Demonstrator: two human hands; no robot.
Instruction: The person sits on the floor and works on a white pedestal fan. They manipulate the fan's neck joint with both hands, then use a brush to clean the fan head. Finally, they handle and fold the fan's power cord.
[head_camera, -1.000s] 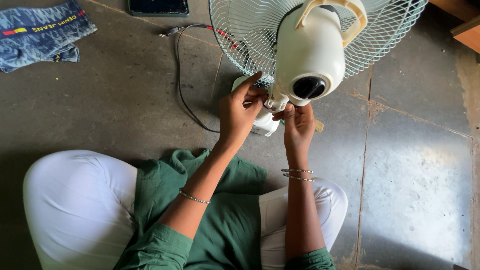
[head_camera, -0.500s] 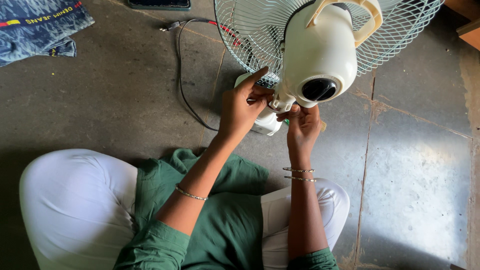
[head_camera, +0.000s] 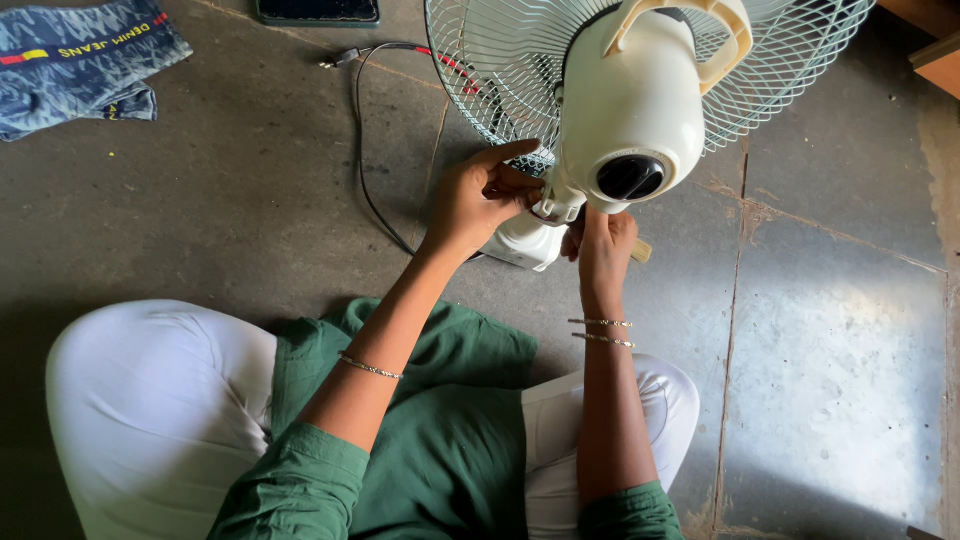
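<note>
1. Step in hand, by the look of it: work at the neck joint of the table fan (head_camera: 640, 110), just under the cream motor housing (head_camera: 628, 100) where it meets the white base (head_camera: 522, 243).
2. Left hand (head_camera: 480, 200) curled about the neck from the left, fingers closed on it, thumb stretched along the top toward the wire guard (head_camera: 500, 60).
3. Right hand (head_camera: 603, 240) tucked under the housing, fingers bunched; a small tan piece (head_camera: 640, 250) showing beside them. Possibly a tool handle or fastener, too hidden to tell, so grip on it uncertain.
4. Fan resting on the concrete floor (head_camera: 830, 350), right in front of the seated knees, housing tilted toward the camera, dark round knob (head_camera: 630, 177) facing up, looped carry handle (head_camera: 715, 30) on top.
5. Black power cord (head_camera: 365, 170) trailing left from the base across the floor, loose end lying apart from any socket in view.
6. Next move likely calls for steady bracing of the neck by the left hand and fine fingertip work by the right.
7. Folded blue jeans (head_camera: 80, 50) well apart at upper left.
</note>
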